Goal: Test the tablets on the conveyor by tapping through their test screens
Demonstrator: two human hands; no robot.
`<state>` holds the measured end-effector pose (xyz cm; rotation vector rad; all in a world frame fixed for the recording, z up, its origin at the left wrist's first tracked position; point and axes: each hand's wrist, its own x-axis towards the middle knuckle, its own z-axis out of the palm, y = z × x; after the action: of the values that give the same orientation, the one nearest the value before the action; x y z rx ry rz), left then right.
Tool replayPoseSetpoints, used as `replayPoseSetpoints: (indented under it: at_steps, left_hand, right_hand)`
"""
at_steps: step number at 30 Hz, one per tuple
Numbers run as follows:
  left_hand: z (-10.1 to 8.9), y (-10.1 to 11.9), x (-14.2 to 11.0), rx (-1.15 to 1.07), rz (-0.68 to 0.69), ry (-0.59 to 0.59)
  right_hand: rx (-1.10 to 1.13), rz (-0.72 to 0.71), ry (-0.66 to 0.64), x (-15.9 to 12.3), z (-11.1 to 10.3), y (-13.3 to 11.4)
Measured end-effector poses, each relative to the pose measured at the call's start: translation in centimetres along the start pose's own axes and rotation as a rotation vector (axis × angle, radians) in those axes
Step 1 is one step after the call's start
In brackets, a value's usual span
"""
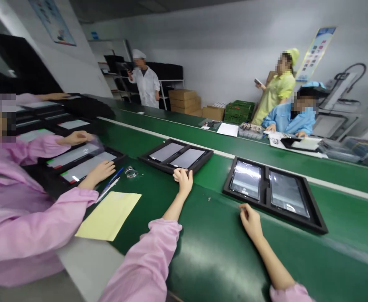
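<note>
Along the green assembly belt (215, 247), seen from the head view, the left arm stretches to 12 o'clock, its hand (182, 181) curled on the near rim of a black tray (168, 164) of two tablet screens (187, 158); whether those fingers grip, I cannot tell. The right arm reaches to 1 o'clock, its empty hand (250, 220) loosely open just short of a second black tray (265, 188), with a co-worker's pink sleeve (45, 197) at 9 o'clock

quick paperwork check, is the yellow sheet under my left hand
No, your left hand rests on the black tray's rim, while the yellow sheet lies apart on the green belt.
</note>
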<state>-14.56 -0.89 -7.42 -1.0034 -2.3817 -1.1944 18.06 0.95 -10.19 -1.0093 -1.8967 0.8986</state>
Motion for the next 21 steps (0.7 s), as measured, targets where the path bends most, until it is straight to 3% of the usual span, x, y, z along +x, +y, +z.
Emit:
replayPoseSetpoints:
  at_steps: [4, 9, 13, 15, 18, 21]
  left_hand:
    - [-2.3, 3.7, -6.1, -0.092, 0.123, 0.002]
    - [-6.8, 6.9, -17.0, -0.371, 0.275, 0.005]
    - [-10.6, 7.6, -24.2, -0.416, 0.523, -0.193]
    - [-12.2, 6.9, -25.4, -0.385, 0.778, -0.248]
    - [-14.0, 4.7, -24.7, -0.333, 1.146, -0.198]
    - [-15.3, 1.8, -23.5, -0.236, 1.146, -0.180]
  right_hand:
    - [0.220, 0.143, 0.049, -0.4, -0.2, -1.5]
    - [0.950, 0.482, -0.173, -2.2, 1.5, -5.5]
    - [0.836, 0.610, -0.035, -6.0, 0.4, -7.3]
    - [0.741, 0.605, -0.021, -8.7, -2.0, -6.8]
    - [0.563, 0.538, -0.046, -13.0, -7.0, -4.6]
    - [0.334, 0.477, 0.028, -16.8, -11.7, -2.3]
